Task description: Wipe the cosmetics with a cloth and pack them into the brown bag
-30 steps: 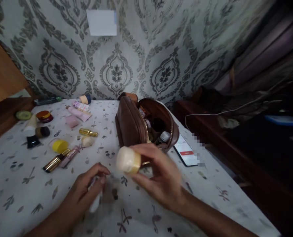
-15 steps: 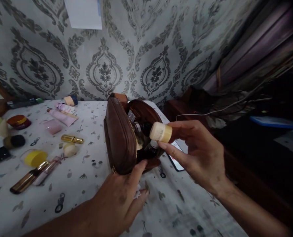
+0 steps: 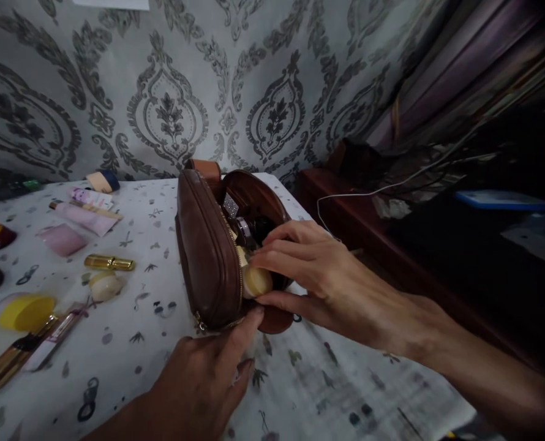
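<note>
A brown leather bag (image 3: 210,257) stands unzipped on the patterned white cloth, with dark bottles and a glittery item (image 3: 229,206) inside its opening. My right hand (image 3: 307,269) reaches into the opening, its fingers and thumb closed on a small cream and yellow jar (image 3: 257,283). At the bag's front lower edge, my left hand (image 3: 208,373) rests with the index finger stretched against the rim and the other fingers partly curled. Nothing shows in the left hand.
Left on the cloth (image 3: 130,343) lie a gold tube (image 3: 109,263), a round cream item (image 3: 105,286), a yellow-lidded jar (image 3: 27,312), pink tubes (image 3: 86,218) and a pink item (image 3: 62,239). A white cable (image 3: 368,194) crosses dark red furniture (image 3: 318,184) at right.
My right hand has moved down and left, bringing the jar from above the bag into its opening. My left hand stays by the bag's front edge. The view has shifted right.
</note>
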`<state>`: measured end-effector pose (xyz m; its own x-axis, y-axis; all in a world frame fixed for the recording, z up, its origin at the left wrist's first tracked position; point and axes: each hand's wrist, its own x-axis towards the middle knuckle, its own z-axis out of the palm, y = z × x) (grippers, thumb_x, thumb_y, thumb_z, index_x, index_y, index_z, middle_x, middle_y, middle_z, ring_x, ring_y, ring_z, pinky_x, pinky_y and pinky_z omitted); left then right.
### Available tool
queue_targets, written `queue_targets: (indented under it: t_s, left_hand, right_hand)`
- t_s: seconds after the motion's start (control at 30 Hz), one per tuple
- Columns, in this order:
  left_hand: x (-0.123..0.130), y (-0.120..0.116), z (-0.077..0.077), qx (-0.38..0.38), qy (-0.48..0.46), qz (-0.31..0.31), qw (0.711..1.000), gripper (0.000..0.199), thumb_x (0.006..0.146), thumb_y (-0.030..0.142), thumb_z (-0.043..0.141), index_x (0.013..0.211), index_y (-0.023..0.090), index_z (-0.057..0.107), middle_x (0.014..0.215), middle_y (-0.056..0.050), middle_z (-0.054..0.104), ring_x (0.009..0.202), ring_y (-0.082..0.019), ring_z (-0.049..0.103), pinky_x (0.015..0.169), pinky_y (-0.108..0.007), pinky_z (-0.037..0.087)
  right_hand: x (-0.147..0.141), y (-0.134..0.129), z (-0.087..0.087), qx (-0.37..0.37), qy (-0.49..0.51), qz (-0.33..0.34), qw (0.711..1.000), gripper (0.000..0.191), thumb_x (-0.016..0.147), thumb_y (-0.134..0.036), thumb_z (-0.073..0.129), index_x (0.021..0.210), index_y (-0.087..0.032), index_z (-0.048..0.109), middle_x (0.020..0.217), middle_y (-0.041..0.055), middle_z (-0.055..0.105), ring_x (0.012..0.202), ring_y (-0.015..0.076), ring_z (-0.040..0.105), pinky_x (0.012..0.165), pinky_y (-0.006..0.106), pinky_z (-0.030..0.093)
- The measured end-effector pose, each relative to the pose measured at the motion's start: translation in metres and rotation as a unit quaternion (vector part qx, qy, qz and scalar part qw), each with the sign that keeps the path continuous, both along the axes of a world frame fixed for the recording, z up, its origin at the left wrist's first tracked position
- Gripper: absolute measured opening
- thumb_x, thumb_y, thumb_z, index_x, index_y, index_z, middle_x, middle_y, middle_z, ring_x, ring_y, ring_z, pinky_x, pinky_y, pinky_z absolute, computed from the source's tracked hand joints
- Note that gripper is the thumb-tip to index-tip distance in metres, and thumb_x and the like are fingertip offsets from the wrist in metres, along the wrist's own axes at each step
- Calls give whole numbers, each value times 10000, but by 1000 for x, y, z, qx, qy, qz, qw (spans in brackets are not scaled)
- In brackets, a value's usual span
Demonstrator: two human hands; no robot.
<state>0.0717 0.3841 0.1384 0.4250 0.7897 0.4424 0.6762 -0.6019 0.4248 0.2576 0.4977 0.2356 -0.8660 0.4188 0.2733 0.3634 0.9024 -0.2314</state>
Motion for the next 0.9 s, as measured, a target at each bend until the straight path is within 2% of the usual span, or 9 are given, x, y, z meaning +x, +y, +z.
queue_targets:
  t_s: [0.17, 0.33, 0.43, 0.5, 0.63, 0.8, 0.9]
  left_hand:
    - [1, -3, -1, 15, 16, 10, 1000, 447, 1050, 283, 220, 1445, 88, 296, 812, -53, 762, 577, -174, 707, 500, -305, 592]
    - [-1, -5, -1, -2, 12, -9, 1000, 484, 1042, 274, 232, 1497, 107, 217, 771, -33, 747, 569, -178, 706, 484, -298, 582]
    - [-3, -6, -2, -12, 0, -20, 1000, 499, 1034, 269, 268, 1506, 121, 201, 783, -30, 750, 568, -187, 704, 492, -312, 587]
    - [-3, -6, -2, -19, -10, -26, 999, 514, 1029, 264, 283, 1515, 131, 183, 826, -43, 762, 582, -190, 710, 507, -315, 594]
    - [-2, -6, -2, -21, -23, -32, 999, 547, 1029, 264, 288, 1539, 163, 119, 910, -66, 775, 664, -195, 740, 556, -306, 610]
    - [-1, -7, -2, -26, -23, -30, 999, 572, 1030, 275, 289, 1556, 181, 84, 843, -49, 760, 638, -199, 727, 554, -316, 610]
    - [-1, -8, -2, -28, -22, -29, 999, 584, 1026, 270, 296, 1560, 176, 77, 836, -52, 757, 644, -206, 728, 555, -325, 611]
  right_hand:
    - [-22, 10, 8, -56, -133, 28, 989, 125, 862, -214, 706, 787, -161, 622, 884, 51, 666, 916, 214, 521, 816, 352, 395]
    - [-40, 14, 12, -63, -247, -6, 967, 112, 798, -162, 736, 886, -153, 667, 959, 84, 688, 967, 242, 575, 826, 346, 400]
    - [-47, 14, 14, -66, -295, -23, 953, 102, 831, -211, 691, 912, -150, 684, 939, 85, 702, 882, 230, 625, 694, 305, 390]
    - [-51, 14, 15, -62, -327, -25, 943, 112, 844, -235, 660, 892, -141, 697, 883, 86, 710, 788, 211, 638, 597, 286, 341]
    - [-58, 15, 14, -48, -353, -19, 934, 166, 837, -255, 641, 899, -127, 727, 854, 105, 725, 763, 217, 659, 536, 283, 289]
    - [-63, 17, 7, -48, -367, -17, 929, 227, 835, -278, 639, 975, -131, 742, 902, 120, 746, 814, 239, 681, 581, 287, 375]
    - [-65, 18, 2, -31, -379, -4, 925, 220, 844, -232, 627, 993, -121, 744, 932, 130, 751, 856, 248, 687, 624, 298, 418]
